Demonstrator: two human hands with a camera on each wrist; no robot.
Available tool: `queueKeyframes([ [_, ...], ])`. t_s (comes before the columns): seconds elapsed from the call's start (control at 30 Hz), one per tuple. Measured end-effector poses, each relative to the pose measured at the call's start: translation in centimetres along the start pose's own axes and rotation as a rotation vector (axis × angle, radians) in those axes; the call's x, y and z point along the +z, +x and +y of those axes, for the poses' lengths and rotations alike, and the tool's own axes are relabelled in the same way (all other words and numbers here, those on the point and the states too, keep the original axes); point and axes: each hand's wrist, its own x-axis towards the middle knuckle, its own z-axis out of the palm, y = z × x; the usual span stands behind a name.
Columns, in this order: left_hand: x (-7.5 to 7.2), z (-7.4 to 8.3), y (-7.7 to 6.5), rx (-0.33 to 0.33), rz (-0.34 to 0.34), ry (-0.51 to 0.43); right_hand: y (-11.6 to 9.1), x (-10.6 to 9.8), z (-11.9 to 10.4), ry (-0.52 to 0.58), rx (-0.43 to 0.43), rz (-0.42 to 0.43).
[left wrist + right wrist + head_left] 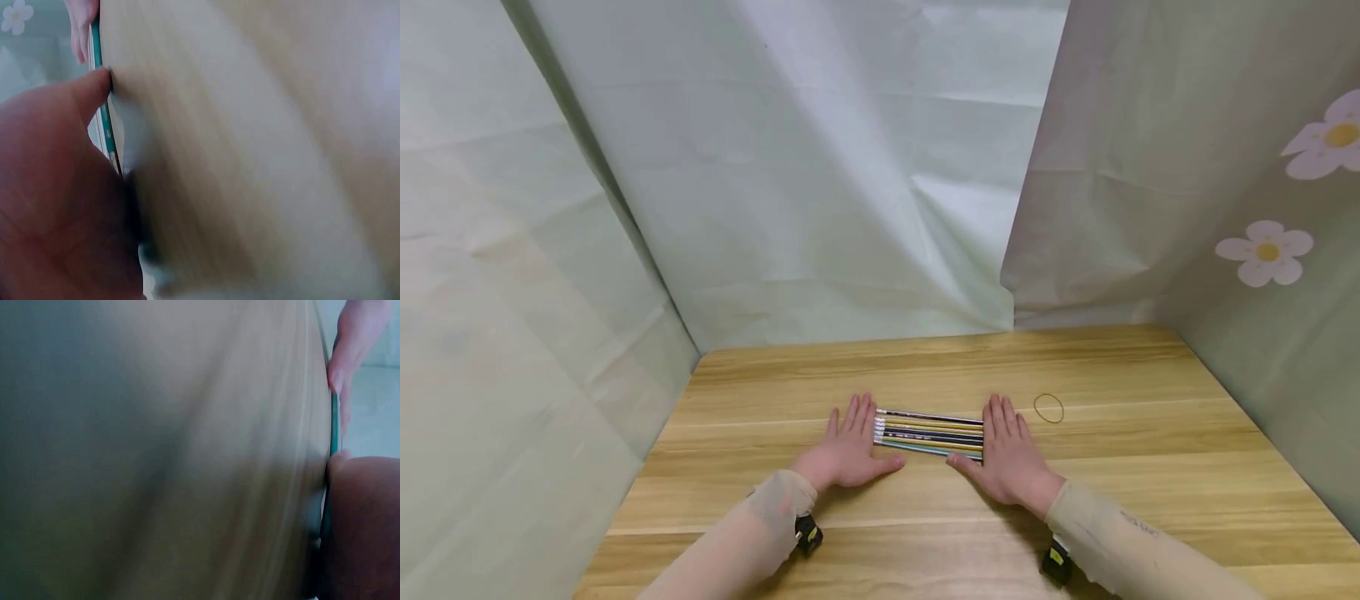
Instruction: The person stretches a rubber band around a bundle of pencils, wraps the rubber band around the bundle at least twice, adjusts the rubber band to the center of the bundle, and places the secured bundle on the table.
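- The left hand (847, 454) lay flat, fingers straight and thumb stretched out, gripping nothing; its index finger bordered the pencils' left ends.
- The right hand (1011, 457) mirrored it, flat and straight-fingered, gripping nothing, along their right ends.
- The pencils (928, 433) lay side by side on the counter (880, 558), between the two hands.
- The step in hand looked like evening up the ends. It called for light, equal pressure from both index fingers, held parallel, since a harder push on one side could have skewed the row.
- The teal pencil (917, 448) slanted at the near edge (the thumbs, close beside it, seemed well placed to nudge it straight), and the farthest pencil (928, 416) sat slightly apart at the left, so both deserved drawing in gently, without rolling over their neighbours.
- Counted: two hands; one rubber band (1035, 403), beyond the right hand; two printed flowers (1267, 252) on the right-hand backdrop; roughly seven or eight pencils, too tightly packed for a sure number.
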Motion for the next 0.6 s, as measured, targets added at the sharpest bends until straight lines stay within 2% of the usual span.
queueKeyframes([
  [0.2, 0.5, 1.3, -0.6, -0.061, 0.025, -0.032, 1.3, 0.4, 1.9, -0.009, -0.067, 0.006],
  [0.27, 0.8, 1.5, -0.4, -0.087, 0.01, -0.035, 1.7, 0.1, 2.4, -0.004, -0.088, 0.002],
  [0.4, 1.5, 1.6, -0.1, -0.111, 0.027, -0.054, 2.1, -0.6, 2.7, -0.013, -0.101, -0.019],
  [0.6, 1.2, 2.3, -1.0, -0.119, 0.065, -0.03, 1.9, -1.6, 2.5, -0.022, -0.103, -0.052],
])
